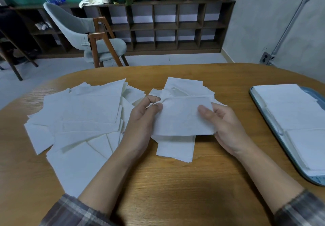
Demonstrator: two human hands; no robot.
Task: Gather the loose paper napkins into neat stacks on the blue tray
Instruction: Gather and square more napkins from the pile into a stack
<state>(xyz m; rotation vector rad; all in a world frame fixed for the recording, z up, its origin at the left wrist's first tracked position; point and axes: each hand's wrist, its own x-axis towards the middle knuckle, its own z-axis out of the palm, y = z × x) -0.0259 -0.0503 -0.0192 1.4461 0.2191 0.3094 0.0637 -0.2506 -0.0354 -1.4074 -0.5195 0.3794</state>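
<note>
Several loose white paper napkins lie spread in an untidy heap across the left half of the wooden table. In the middle I hold a small bunch of napkins above a few more lying flat. My left hand pinches the bunch's upper left corner between thumb and fingers. My right hand grips its right edge, thumb on top. At the right edge sits the blue tray, carrying neat white napkin stacks.
Beyond the table's far edge stands a grey chair with wooden legs. A dark wooden shelf unit with potted plants on top lines the back wall. A grey wall with a socket is at the right.
</note>
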